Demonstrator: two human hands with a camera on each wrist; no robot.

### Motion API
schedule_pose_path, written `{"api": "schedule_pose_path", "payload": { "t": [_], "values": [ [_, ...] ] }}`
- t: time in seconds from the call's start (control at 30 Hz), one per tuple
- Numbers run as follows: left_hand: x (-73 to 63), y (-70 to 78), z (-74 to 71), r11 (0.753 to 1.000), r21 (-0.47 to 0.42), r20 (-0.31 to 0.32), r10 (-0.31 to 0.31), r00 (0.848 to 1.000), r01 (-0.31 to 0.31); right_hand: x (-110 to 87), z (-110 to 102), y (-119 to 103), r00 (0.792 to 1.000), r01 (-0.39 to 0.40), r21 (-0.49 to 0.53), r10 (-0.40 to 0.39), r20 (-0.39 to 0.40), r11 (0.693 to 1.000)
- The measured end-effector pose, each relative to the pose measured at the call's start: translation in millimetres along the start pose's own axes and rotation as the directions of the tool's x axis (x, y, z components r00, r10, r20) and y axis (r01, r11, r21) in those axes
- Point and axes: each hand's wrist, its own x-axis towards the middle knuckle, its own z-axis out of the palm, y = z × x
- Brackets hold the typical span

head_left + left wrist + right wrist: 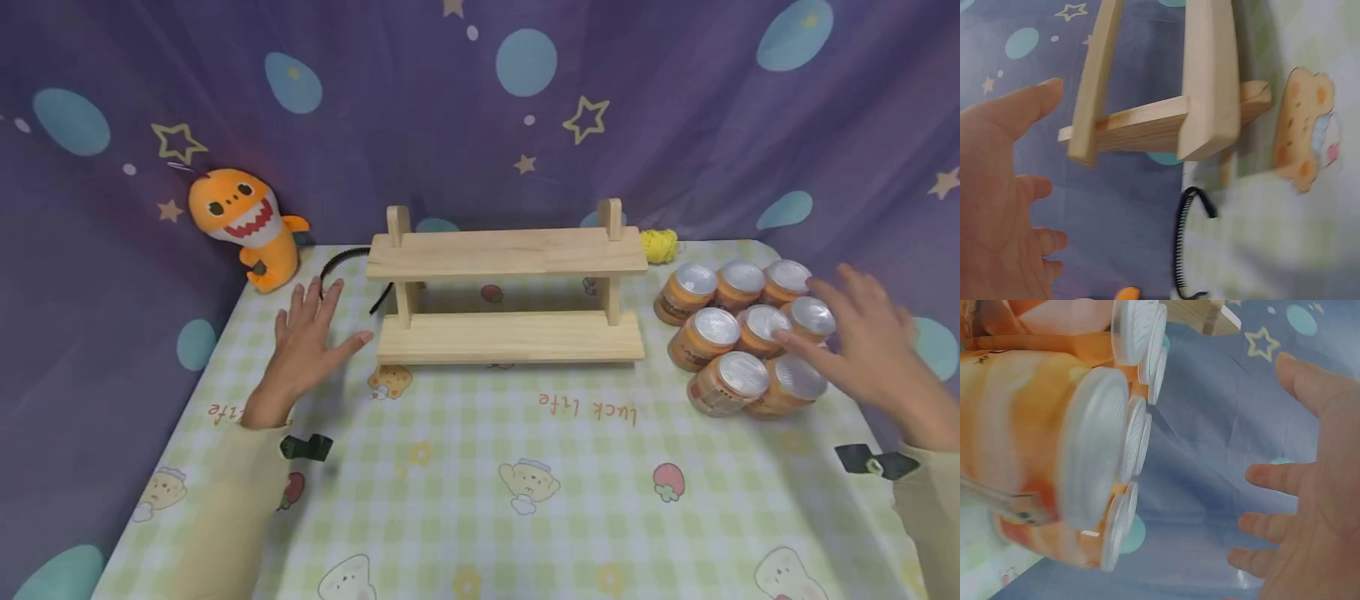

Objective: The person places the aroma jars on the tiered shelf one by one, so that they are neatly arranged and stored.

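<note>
Several orange cans (720, 392) with clear plastic lids stand grouped at the right side of the table. My right hand (870, 342) hovers over the right edge of this group, fingers spread. In the right wrist view a gap shows between the fingers and the nearest lid (1094, 450), and nothing is held. A two-tier wooden shelf (510, 337) stands at the middle back, its boards bare. To the left of it is my left hand (303, 354), palm down with the thumb spread toward the shelf, holding nothing. Whether it touches the cloth cannot be told.
An orange shark plush (258, 229) sits at the back left corner. A black coiled cord (341, 260) lies between it and the shelf. Yellow yarn (660, 247) sits behind the shelf's right end. A purple curtain (450, 108) hangs behind the checked tablecloth (465, 517).
</note>
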Motion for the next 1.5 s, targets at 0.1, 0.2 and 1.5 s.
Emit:
{"api": "schedule_pose_path", "payload": {
  "t": [0.1,0.2,1.5],
  "values": [
    [4.2,-2.9,15.8,0.997,-0.082,-0.005,0.002,1.0,-0.003,-11.2,0.9,6.8,0.996,0.005,0.069,0.001,-0.086,0.998],
    [8.1,-6.5,31.7,0.986,-0.165,-0.002,0.003,1.0,-0.003,-20.7,3.2,11.2,0.989,0.019,0.118,-0.002,-0.148,0.993],
    [16.7,-37.6,102.0,0.822,-0.558,0.154,-0.032,0.988,0.113,-70.6,93.6,18.1,0.929,-0.193,0.56,0.334,-0.16,0.806]
  ]
}}
